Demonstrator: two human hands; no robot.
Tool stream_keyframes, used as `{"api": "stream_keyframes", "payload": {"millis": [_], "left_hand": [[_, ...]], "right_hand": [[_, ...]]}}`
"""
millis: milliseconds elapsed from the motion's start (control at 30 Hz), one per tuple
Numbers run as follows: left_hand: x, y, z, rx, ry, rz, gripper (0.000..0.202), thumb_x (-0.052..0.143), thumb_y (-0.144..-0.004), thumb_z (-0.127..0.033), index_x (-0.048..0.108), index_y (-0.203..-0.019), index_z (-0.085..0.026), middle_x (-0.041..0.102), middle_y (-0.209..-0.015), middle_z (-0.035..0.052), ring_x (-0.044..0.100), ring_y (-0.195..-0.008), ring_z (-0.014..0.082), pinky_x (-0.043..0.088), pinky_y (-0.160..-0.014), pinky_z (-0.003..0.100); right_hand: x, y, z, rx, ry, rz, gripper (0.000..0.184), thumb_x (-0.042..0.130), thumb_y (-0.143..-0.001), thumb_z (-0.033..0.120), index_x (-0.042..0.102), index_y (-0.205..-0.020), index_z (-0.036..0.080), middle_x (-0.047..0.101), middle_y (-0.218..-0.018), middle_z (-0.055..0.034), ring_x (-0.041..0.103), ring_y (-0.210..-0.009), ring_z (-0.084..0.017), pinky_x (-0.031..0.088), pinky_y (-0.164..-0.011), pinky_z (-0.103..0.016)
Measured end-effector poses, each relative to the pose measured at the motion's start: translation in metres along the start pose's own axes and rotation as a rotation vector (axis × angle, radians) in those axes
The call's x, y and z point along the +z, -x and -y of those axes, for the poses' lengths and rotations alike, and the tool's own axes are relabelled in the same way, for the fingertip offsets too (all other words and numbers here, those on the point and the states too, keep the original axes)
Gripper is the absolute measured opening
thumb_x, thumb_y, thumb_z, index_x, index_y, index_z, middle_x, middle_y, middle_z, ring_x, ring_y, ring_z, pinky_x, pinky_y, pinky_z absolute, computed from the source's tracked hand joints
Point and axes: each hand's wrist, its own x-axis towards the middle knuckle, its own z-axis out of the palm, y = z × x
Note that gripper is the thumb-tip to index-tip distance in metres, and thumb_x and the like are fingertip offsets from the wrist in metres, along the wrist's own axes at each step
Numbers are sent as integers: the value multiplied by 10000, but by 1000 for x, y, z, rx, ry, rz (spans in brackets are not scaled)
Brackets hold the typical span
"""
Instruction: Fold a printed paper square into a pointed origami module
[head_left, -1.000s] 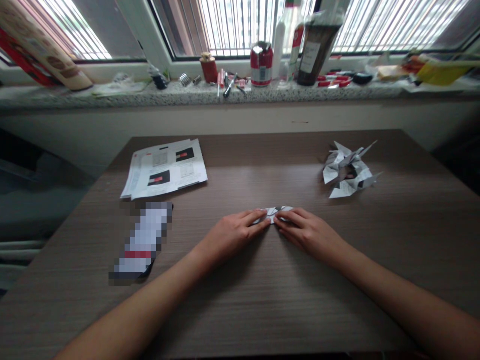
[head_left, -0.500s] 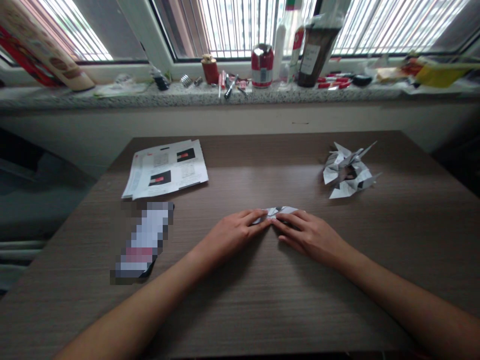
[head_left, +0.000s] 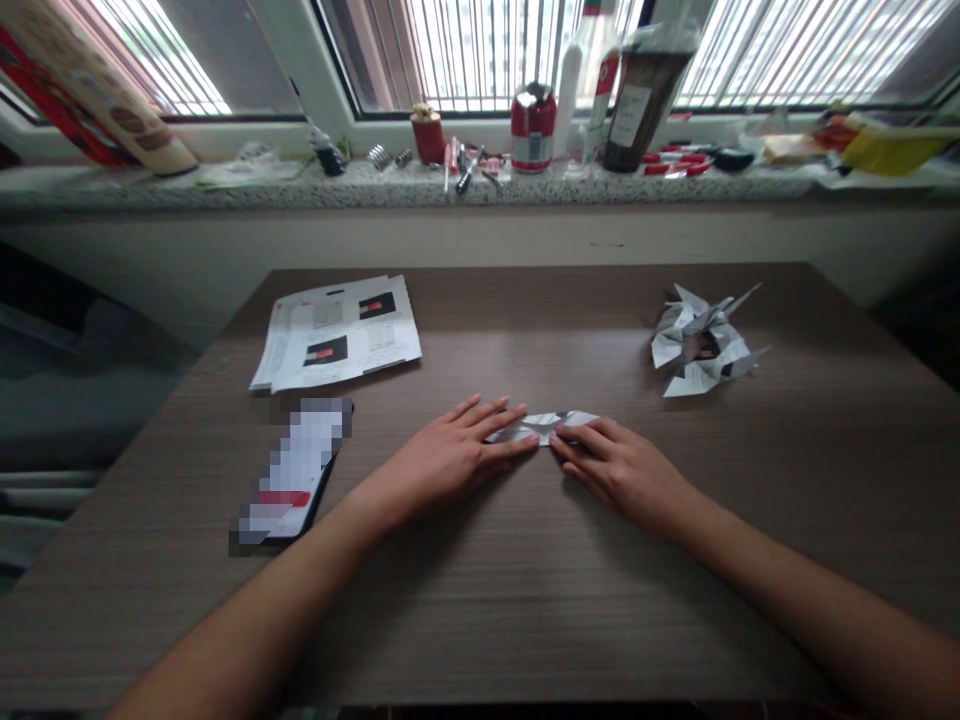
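Observation:
A small folded piece of printed paper (head_left: pixel 546 428) lies at the middle of the table, its long side running left to right. My left hand (head_left: pixel 459 445) rests over its left end, fingers stretched and spread apart. At the right part of the paper, my right hand (head_left: pixel 619 458) has its fingers curled and pressed on the near edge and top; the underside of that grip is hidden. Beyond my right hand stands a folded paper ring with pointed tips (head_left: pixel 703 340).
Printed sheets (head_left: pixel 337 335) lie stacked at the back left of the wooden table (head_left: pixel 480 590). A phone (head_left: pixel 300 470), partly blurred out, is near my left forearm. On the stone windowsill (head_left: pixel 375 187) stand a red can (head_left: pixel 533 130), a dark drink cup (head_left: pixel 645 105) and small items.
My left hand has spread its fingers and shifted left along the folded paper, baring more of its middle. My right hand stays almost in place. The whole view has shifted slightly.

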Motion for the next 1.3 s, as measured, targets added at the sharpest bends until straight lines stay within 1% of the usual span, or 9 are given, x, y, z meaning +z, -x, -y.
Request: {"api": "stream_keyframes", "payload": {"millis": [133,233,333,467,633,733,967,1167,1300], "left_hand": [[-5,7,6,-45,-29,37,462,536,-1067,-404,466,-1520,-455,300,-1684,5,314,-1543,302,272,-1248,536],[-11,12,10,-57,-28,34,437,555,-1053,-407,512,-1482,-479,256,-1698,-33,307,-1544,316,253,-1254,555],[-16,12,9,-45,0,29,420,555,-1049,-406,541,-1467,-449,255,-1697,-46,325,-1538,297,258,-1261,537],[-18,6,2,17,24,42,463,557,-1044,-374,518,-1505,-363,313,-1679,-13,327,-1539,277,260,-1276,506],[-15,-2,-10,91,72,58,473,539,-1049,-390,506,-1515,-313,340,-1669,21,351,-1528,272,269,-1279,498],[-11,-6,-19,92,118,42,493,535,-1052,-434,497,-1521,-287,370,-1655,47,367,-1520,263,301,-1269,471],[-4,-14,-27,70,147,42,507,540,-1038,-505,534,-1476,-251,402,-1637,79,407,-1494,274,360,-1233,460],[1,-12,-28,33,157,31,624,520,-1029,-573,423,-1567,-273,406,-1636,65,402,-1495,260,341,-1239,450],[1,-12,-28,30,153,34,610,508,-1036,-569,421,-1571,-289,411,-1634,52,406,-1489,265,338,-1236,459]], "right_hand": [[-1,1,-1,-4,2,-5,362,495,-1068,264,656,-1379,168,703,-1286,-120,630,-1115,-280,602,-924,-453],[0,1,-1,-18,10,-8,366,482,-1069,247,661,-1370,143,697,-1308,-126,632,-1126,-278,596,-943,-445],[-1,1,-1,-25,8,-13,367,492,-1062,243,667,-1364,128,699,-1303,-137,642,-1127,-282,594,-949,-443],[-4,1,-3,-30,21,-4,368,488,-1066,251,666,-1368,143,680,-1343,-139,625,-1193,-288,564,-1009,-459],[-8,2,-15,44,38,48,424,522,-1057,310,584,-1471,239,621,-1425,-136,554,-1321,-323,477,-1104,-548],[-8,3,-22,70,10,76,450,497,-1066,339,535,-1510,271,566,-1495,-122,504,-1385,-315,454,-1134,-551],[-5,3,-24,90,-41,93,438,462,-1078,341,553,-1496,249,541,-1515,-139,523,-1373,-313,480,-1116,-537],[-4,1,-24,142,-95,86,427,419,-1092,327,558,-1487,246,557,-1499,-131,552,-1347,-290,509,-1091,-518],[-2,-2,-27,191,-130,73,435,401,-1094,314,540,-1503,255,569,-1491,-111,563,-1331,-269,503,-1108,-502]]}}
